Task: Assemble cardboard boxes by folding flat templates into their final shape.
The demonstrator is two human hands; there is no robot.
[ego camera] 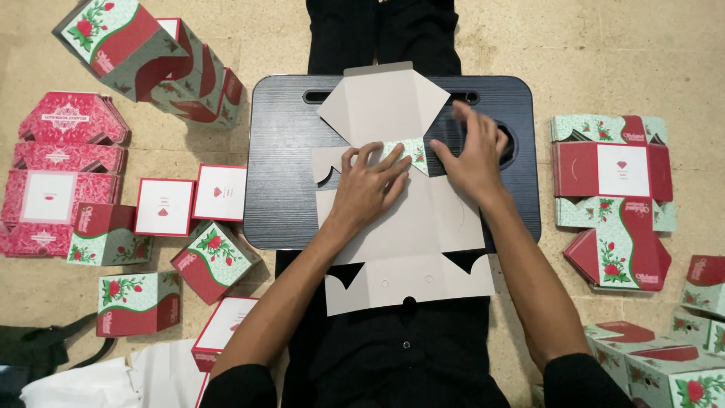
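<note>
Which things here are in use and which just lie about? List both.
In use: left hand and right hand pressing the flat cardboard sheet on the black lap tray.

Lying about: folded boxes, flat printed sheets, red stack.

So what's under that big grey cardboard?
A black lap tray lies under the flat cardboard sheet, both hands pressing it. The tray's middle is covered.

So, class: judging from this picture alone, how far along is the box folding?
Done: several folded boxes stand on the floor at the left, more at the lower right. In hand: the left hand and right hand press a flap of one flat grey box blank on the black lap table. Left: a stack of flat printed blanks at the right remains unfolded.
</note>
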